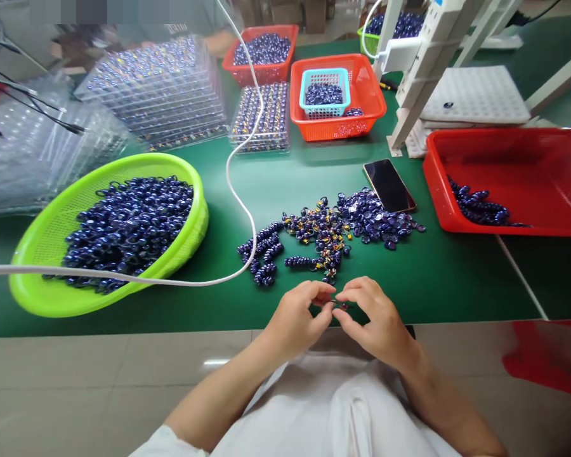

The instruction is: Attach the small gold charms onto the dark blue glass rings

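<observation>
My left hand (pixel 301 315) and my right hand (pixel 374 317) meet at the table's front edge, thumbs and forefingers bent together. Between their fingertips is a small dark shiny piece (pixel 339 304), mostly hidden, so I cannot make out its kind. Just beyond the hands lies a loose pile of small dark parts with yellow and white bits (pixel 324 231). To its right spreads a heap of glossy blue-purple round caps (pixel 378 216). On the left side are short stacked rows of dark shiny rings (pixel 265 249).
A green basket (pixel 197 222) full of dark ring-like pieces stands left. A white cable (pixel 231 184) crosses the table. A phone (pixel 389 184) touches the caps. Red tray (pixel 518 222) is at right; orange basket (pixel 309 130) and stacked clear trays (pixel 185 95) stand behind.
</observation>
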`<state>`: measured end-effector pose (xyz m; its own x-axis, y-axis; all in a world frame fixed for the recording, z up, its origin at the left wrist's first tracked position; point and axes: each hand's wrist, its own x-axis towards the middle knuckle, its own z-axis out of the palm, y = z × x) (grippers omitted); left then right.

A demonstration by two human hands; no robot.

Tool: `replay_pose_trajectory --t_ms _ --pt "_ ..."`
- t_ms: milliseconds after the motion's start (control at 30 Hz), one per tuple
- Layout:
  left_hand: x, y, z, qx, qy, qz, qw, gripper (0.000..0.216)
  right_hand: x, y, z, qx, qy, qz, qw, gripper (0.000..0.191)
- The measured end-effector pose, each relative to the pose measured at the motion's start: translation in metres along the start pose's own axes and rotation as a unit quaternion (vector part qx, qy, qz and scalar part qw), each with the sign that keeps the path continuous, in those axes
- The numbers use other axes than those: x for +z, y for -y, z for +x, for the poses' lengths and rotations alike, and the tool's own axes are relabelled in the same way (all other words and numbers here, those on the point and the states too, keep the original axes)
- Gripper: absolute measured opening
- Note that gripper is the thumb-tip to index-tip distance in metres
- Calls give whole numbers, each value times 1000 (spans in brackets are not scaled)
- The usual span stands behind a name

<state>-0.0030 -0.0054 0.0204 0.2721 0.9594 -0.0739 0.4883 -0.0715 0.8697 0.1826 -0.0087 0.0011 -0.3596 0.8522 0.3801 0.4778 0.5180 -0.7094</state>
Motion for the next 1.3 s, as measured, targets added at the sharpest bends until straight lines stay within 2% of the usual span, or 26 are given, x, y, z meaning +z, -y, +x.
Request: replay_pose_trajectory --t_ms 100,300,333,400,467,533,667,900,967,1033,1133,1167,1233,1300 --pt "-4 -2 -4 33 6 16 999 16 1 -2 0 -6 19 11 1000 13" --pt "-15 2 -10 70 50 43 995 16 4 -4 0 -21 38 -3 999 16" --pt "-18 5 -9 81 39 55 994 17 4 -5 0 -20 39 -2 999 16" --pt "-27 12 -4 110 -24 107 988 20 4 -5 0 -11 37 3 999 16" --pt "-36 22 4 127 -109 190 968 22 3 -5 1 -1 31 12 999 14" --pt "-45 32 15 117 -154 267 944 23 2 -4 1 6 25 19 1000 14" --pt "-52 47 32 94 -138 336 927 22 4 -2 2 10 18 26 999 15" --pt "-54 51 35 75 -131 323 934 16 7 -4 0 23 6 23 999 15" --pt "-55 46 31 71 -147 295 941 16 6 -4 0 30 2 35 999 14" --pt "-55 37 27 60 -155 222 961 16 5 -3 1 50 -6 60 997 13" --pt "-49 21 20 6 -98 13 995 13 4 1 3 85 -14 106 991 10" --pt "-46 16 18 -24 -65 -70 995 15 5 3 4 88 -13 120 989 10" --pt "-37 9 16 -79 -8 -217 973 19 6 7 6 83 -9 142 986 10" --pt "-27 5 17 -107 10 -314 943 22 9 10 8 68 -14 150 986 11"
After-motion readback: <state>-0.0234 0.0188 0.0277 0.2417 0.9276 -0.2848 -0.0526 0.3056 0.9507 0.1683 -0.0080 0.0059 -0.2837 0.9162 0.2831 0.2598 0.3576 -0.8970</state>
